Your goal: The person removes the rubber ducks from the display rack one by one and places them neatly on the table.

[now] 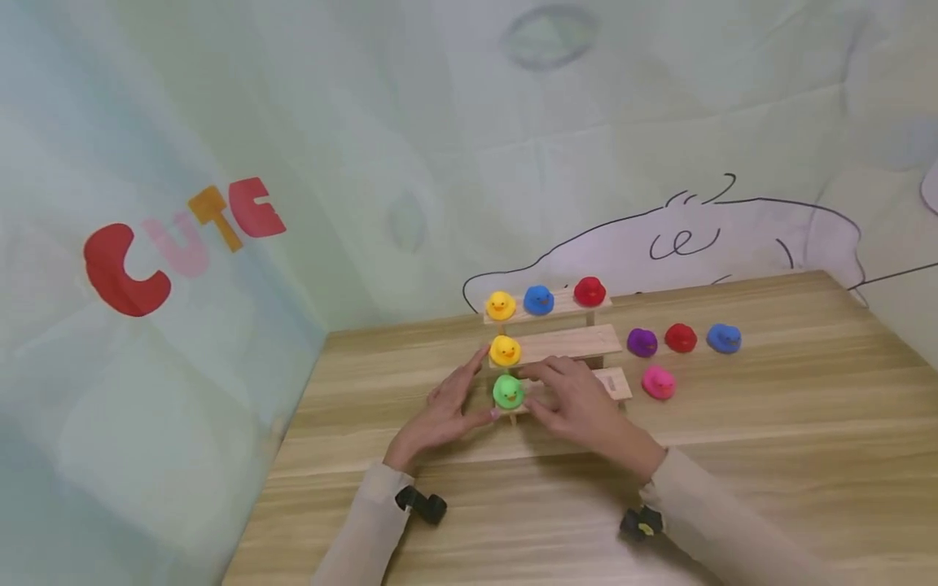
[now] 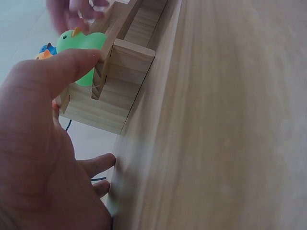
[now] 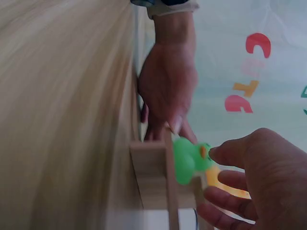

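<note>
The green duck (image 1: 508, 392) sits at the left end of the stand's (image 1: 567, 344) bottom step (image 1: 615, 384). Left hand (image 1: 443, 411) and right hand (image 1: 579, 404) flank it, fingers apart. Probably light and soft, it is best gripped by its sides.

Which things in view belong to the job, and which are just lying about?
Likely in the job:
green duck, between left hand and right hand
wooden rack
yellow ducks, blue duck and red duck on it
purple duck, pink duck, loose red duck, loose blue duck

Just around:
CUTE lettering
backdrop
</note>
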Demonstrator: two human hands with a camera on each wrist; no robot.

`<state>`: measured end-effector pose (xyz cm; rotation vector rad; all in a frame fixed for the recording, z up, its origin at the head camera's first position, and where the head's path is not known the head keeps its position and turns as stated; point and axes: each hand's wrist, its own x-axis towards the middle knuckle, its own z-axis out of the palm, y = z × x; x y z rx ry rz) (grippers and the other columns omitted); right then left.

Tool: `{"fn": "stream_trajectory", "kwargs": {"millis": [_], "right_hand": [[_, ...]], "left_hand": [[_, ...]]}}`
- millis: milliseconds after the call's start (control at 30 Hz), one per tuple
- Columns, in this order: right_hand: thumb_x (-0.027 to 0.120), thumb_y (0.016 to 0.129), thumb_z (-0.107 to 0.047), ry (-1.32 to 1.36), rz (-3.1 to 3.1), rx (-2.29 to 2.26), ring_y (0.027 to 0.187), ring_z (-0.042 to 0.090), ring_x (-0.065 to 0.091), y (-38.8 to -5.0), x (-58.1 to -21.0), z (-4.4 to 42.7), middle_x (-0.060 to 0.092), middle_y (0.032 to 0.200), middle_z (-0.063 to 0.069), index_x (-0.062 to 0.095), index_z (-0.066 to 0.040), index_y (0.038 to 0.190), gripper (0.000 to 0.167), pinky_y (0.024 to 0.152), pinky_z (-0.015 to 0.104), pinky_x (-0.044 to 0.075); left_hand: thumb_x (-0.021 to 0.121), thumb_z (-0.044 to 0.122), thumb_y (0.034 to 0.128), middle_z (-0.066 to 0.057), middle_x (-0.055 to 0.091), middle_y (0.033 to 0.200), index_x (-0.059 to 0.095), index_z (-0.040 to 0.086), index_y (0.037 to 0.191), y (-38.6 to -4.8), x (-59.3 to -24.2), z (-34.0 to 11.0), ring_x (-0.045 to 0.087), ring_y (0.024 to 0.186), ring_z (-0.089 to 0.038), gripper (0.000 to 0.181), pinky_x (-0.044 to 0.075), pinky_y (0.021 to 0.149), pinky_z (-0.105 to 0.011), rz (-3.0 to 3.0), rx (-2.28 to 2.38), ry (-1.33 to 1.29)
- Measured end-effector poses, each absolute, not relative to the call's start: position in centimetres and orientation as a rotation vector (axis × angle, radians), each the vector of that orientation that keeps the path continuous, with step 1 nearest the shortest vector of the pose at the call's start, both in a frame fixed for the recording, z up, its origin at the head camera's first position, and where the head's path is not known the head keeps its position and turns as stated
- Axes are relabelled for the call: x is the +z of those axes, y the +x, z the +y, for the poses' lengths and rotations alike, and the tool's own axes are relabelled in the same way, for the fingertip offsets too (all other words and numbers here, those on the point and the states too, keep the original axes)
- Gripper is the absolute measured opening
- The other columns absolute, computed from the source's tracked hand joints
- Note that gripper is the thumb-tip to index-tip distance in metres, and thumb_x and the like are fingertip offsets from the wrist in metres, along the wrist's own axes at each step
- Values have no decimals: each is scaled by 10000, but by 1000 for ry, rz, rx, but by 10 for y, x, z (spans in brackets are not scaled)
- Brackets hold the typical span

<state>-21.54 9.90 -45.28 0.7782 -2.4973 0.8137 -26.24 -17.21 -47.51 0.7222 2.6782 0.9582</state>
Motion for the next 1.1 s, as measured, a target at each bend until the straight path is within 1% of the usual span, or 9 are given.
{"fn": "stream_trajectory", "kwargs": {"millis": [100,167,300,467,633,733,900,1033,1100], "right_hand": [[865,904,-289,767,-2498,791,1068,266,715,-219,-457,80,765,1166,60,761,-132,1271,413,954,496,572],[889,887,-314,744,-2494,779,1055,267,715,-221,-460,74,760,1149,59,770,-139,1249,419,945,491,571],[906,874,-322,720,-2475,770,1013,237,706,-223,-465,69,756,1116,40,778,-140,1204,398,912,448,563],[901,868,-298,690,-2439,760,1017,203,712,-222,-465,72,772,1126,24,774,-127,1174,373,893,403,546],[888,859,-234,652,-2405,779,986,196,692,-216,-461,83,763,1113,30,761,-113,1161,349,898,407,542],[883,855,-205,636,-2384,808,958,198,676,-213,-458,92,756,1100,36,759,-108,1150,335,887,413,545],[887,840,-169,618,-2357,824,913,183,667,-212,-455,113,757,1071,32,760,-101,1133,327,838,385,544],[888,834,-144,602,-2353,818,895,181,672,-211,-452,130,758,1051,39,757,-83,1127,326,797,355,567],[893,832,-130,587,-2360,822,895,189,669,-211,-451,137,757,1049,49,756,-72,1126,329,789,355,572]], "left_hand": [[686,543,1000,-53,181,1826,-13,452,1723,-263,-475,-172,149,1691,-398,1010,146,1263,-783,2680,951,728],[690,550,998,-47,176,1828,-18,457,1722,-263,-475,-171,144,1692,-397,1016,142,1265,-782,2677,949,726],[688,560,998,-53,179,1827,-10,430,1729,-263,-476,-171,143,1692,-401,1019,140,1263,-783,2680,943,722],[692,559,995,-51,183,1826,1,404,1735,-263,-475,-170,148,1692,-396,1025,148,1264,-773,2682,943,724],[688,554,996,-89,239,1809,15,384,1739,-264,-476,-170,187,1681,-403,1018,155,1260,-784,2700,929,720],[684,549,996,-94,217,1815,6,390,1738,-264,-475,-170,169,1684,-412,1018,145,1264,-787,2698,920,709],[693,545,989,-94,212,1816,-16,419,1731,-264,-476,-170,157,1687,-404,1034,142,1268,-772,2688,928,705],[699,534,986,-119,240,1804,-7,405,1735,-265,-477,-170,195,1674,-409,1037,155,1259,-771,2689,936,720],[703,523,988,-127,246,1800,5,379,1740,-266,-477,-170,210,1669,-410,1036,154,1257,-775,2686,942,725]]}}
